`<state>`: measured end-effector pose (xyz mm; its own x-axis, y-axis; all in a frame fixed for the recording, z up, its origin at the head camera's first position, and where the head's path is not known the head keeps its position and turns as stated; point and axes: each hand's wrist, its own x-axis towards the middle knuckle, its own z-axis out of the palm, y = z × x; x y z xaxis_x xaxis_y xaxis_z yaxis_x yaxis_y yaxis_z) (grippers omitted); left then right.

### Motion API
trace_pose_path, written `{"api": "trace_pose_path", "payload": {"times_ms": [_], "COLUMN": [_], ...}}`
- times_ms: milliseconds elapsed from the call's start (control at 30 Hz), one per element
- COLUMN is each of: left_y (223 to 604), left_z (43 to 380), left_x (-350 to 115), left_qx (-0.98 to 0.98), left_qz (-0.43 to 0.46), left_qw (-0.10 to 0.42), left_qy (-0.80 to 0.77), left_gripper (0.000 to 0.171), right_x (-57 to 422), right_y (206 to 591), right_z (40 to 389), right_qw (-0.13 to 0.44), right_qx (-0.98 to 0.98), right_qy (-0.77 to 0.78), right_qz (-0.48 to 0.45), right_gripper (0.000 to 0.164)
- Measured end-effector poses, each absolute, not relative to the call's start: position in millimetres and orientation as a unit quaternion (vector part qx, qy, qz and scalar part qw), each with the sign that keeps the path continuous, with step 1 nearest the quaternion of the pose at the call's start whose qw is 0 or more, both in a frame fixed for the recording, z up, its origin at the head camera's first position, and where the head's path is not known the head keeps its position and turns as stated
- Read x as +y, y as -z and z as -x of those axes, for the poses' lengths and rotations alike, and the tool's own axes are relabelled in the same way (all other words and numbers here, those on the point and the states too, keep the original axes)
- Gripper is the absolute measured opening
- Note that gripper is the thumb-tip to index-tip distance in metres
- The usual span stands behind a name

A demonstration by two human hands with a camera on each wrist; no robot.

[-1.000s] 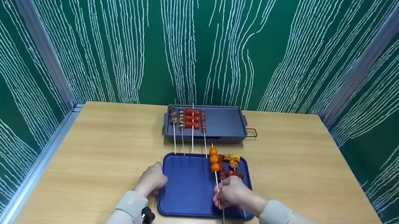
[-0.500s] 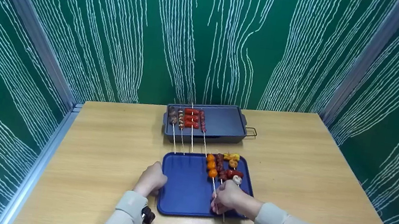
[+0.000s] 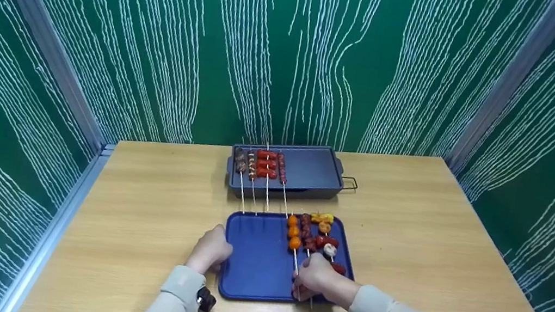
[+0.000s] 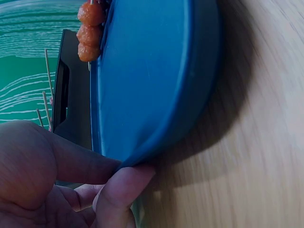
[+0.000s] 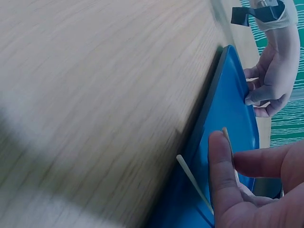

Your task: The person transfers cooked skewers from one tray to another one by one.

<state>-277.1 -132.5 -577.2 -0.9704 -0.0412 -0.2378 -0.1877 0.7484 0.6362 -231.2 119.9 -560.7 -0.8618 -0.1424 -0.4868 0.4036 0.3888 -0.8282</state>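
Observation:
My left hand [image 3: 212, 249] pinches the left rim of a blue tray [image 3: 257, 257]; in the left wrist view, thumb and finger close on the tray's edge [image 4: 187, 71]. Over the tray's right half, my right hand [image 3: 313, 277] pinches the stick of a skewer of orange balls [image 3: 293, 231]. Those balls lie along the tray, pointing away from me. Just right of them is a dark-red meat skewer [image 3: 305, 232], its lower stick partly behind the hand. Further right, a mixed skewer [image 3: 330, 250] carries yellow, white and red pieces. The right wrist view shows the pinched stick's end [image 5: 225, 130] between thumb and finger.
Behind the tray stands a dark grey grill [image 3: 311, 169] with a wire handle [image 3: 350, 184] on its right. Several skewers, among them red sausages [image 3: 266, 164], lie on its left half, sticks reaching the tray's back rim. A wooden table [image 3: 155, 198] carries everything.
The orange-ball skewer has come down onto the tray, shifting slightly left and toward me with my right hand. More of the mixed skewer shows. My left hand stays on the rim.

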Motion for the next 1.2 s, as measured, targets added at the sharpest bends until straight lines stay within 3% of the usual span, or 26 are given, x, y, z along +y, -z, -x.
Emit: {"api": "trace_pose_path", "payload": {"times_ms": [500,1200], "left_y": [576.8,577.5], "left_z": [277.1,277.7], "left_x": [-132.2,-132.4], "left_qx": [0.931,0.929], "left_qz": [0.064,0.067], "left_qw": [0.107,0.107], "left_qy": [-0.342,-0.348], "left_gripper": [0.038,0.041], "right_x": [118.5,118.3], "right_y": [563.3,563.2], "right_z": [229.9,230.3], "right_qw": [0.246,0.237], "right_qx": [0.811,0.826], "right_qy": [0.524,0.503], "right_qz": [-0.083,-0.092], "right_gripper": [0.018,0.007]}}
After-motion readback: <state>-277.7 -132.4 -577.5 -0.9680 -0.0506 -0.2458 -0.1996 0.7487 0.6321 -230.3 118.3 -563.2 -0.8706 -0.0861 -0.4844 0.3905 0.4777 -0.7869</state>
